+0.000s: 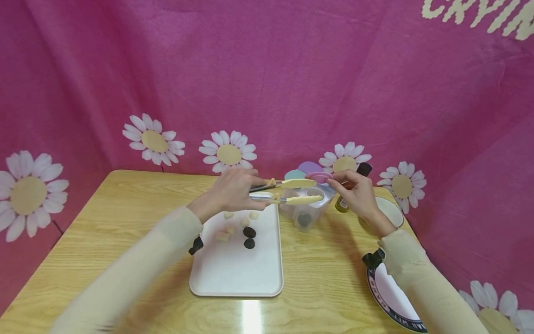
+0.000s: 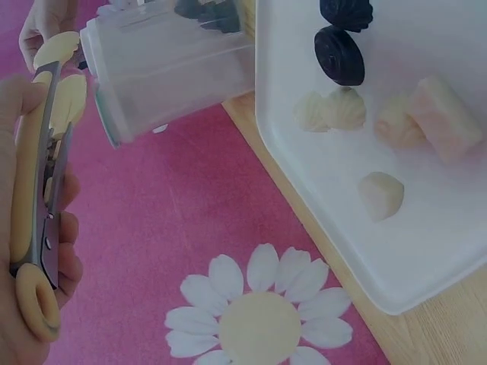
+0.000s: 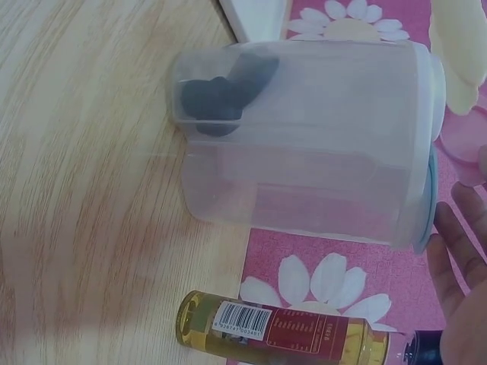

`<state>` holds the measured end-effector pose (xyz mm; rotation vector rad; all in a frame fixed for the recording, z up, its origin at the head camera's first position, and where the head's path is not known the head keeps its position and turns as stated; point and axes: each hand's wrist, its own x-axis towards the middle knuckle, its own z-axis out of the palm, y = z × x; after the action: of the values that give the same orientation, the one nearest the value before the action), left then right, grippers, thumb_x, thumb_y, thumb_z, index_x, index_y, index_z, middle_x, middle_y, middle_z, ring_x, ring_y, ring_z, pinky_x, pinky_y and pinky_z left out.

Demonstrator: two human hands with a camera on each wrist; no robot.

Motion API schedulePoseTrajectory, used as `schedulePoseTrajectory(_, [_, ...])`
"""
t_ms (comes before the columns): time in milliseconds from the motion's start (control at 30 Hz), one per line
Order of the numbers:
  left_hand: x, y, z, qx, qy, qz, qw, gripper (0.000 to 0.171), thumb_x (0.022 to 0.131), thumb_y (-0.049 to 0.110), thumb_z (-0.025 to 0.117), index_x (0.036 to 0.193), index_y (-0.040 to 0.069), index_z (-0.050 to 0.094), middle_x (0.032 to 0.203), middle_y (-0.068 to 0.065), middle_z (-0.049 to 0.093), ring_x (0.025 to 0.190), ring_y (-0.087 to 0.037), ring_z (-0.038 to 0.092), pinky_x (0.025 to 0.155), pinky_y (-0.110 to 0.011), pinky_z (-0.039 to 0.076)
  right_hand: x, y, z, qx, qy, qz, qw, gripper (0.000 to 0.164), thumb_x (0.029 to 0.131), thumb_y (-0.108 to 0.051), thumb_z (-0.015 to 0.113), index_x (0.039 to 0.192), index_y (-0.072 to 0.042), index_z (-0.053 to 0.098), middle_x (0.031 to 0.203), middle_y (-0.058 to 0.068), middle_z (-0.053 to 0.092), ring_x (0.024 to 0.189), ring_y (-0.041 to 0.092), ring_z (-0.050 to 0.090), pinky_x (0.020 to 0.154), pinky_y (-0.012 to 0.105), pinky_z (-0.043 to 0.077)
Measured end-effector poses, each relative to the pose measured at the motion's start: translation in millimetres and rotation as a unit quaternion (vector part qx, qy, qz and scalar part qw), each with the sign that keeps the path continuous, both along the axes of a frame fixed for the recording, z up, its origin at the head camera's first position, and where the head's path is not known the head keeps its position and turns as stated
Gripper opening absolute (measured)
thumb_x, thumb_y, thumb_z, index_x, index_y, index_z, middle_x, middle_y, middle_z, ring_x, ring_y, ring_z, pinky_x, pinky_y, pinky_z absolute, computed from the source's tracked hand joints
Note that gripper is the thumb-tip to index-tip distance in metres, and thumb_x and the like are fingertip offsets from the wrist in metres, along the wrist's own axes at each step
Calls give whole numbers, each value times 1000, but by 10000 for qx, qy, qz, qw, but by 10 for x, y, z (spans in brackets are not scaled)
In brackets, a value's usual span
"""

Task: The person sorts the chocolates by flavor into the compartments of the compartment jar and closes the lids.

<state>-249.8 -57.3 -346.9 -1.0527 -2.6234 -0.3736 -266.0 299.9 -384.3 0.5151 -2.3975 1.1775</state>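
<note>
My left hand (image 1: pixel 233 189) grips a pair of tongs (image 1: pixel 303 200) with cream-coloured tips. The tips are apart and reach over the mouth of a clear plastic container (image 3: pixel 319 99). With its thumb and fingers my right hand (image 1: pixel 355 189) pinches a pink round lid (image 1: pixel 319 177) at the container's top. Teal (image 1: pixel 295 174) and purple (image 1: pixel 309 166) lids stand behind it. Several dark pieces (image 3: pixel 213 106) lie in the bottom of one compartment. On a white tray (image 1: pixel 233 280) below my left hand are two dark shell-like pieces (image 1: pixel 249 237) and several pale ones (image 1: pixel 223 236).
Right of the container stands a bottle (image 3: pixel 289 331) of yellow liquid with a dark cap. Farther right is a pale round bowl (image 1: pixel 390 211). A dark-rimmed plate (image 1: pixel 377 290) lies partly under my right forearm. A pink flowered cloth (image 1: pixel 267 83) hangs behind the wooden table (image 1: pixel 137 232).
</note>
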Motion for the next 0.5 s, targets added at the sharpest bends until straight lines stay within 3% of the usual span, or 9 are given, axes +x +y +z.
schedulePoseTrajectory(167, [95, -121, 0, -32, 128, -9, 9999, 48, 80, 51, 82, 115, 18, 82, 87, -1, 67, 67, -13, 52, 57, -26, 39, 5, 11, 2, 50, 68, 8, 10000, 15, 93, -7, 79, 108, -2, 78, 96, 15, 76, 77, -5, 66, 70, 13, 55])
schedulePoseTrajectory(367, [243, -421, -57, 9, -171, 119, 9998, 53, 80, 53, 82, 116, 15, 82, 88, 0, 68, 66, -10, 50, 57, -23, 36, 9, -5, 6, 25, 5, 54, 10000, 16, 93, -7, 79, 109, -2, 78, 98, 19, 77, 79, -6, 66, 73, 13, 55])
schedulePoseTrajectory(500, [339, -645, -165, -34, -298, 197, 9994, 53, 79, 52, 84, 115, 13, 82, 83, 1, 64, 63, -8, 44, 57, -22, 32, 9, -10, 12, -16, -30, 53, 10000, 16, 93, -7, 79, 108, -2, 78, 98, 20, 77, 79, -7, 66, 73, 14, 55])
